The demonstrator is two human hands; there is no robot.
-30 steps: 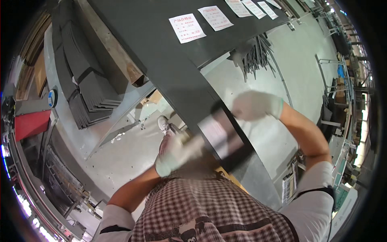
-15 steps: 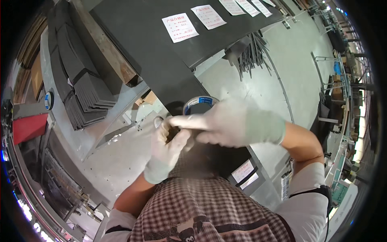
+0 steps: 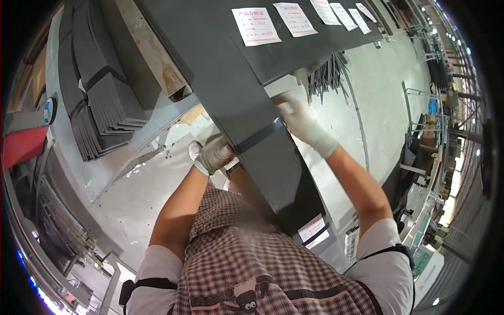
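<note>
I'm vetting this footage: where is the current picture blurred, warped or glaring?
Head view: right gloved hand blurred, left gloved hand clearer; head view, lower middle: haze over the checked apron; head view, edges: the scene bows, and bright lights glare at lower left.

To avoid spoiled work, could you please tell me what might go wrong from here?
The glossy black strip across the long stack of dark grey flat sheets could sit askew if the white-gloved left hand and white-gloved right hand, near opposite edges, pull unevenly. Such a pull might also shift the sheets out of line. The white paper labels with red print could slide if not stuck down.
</note>
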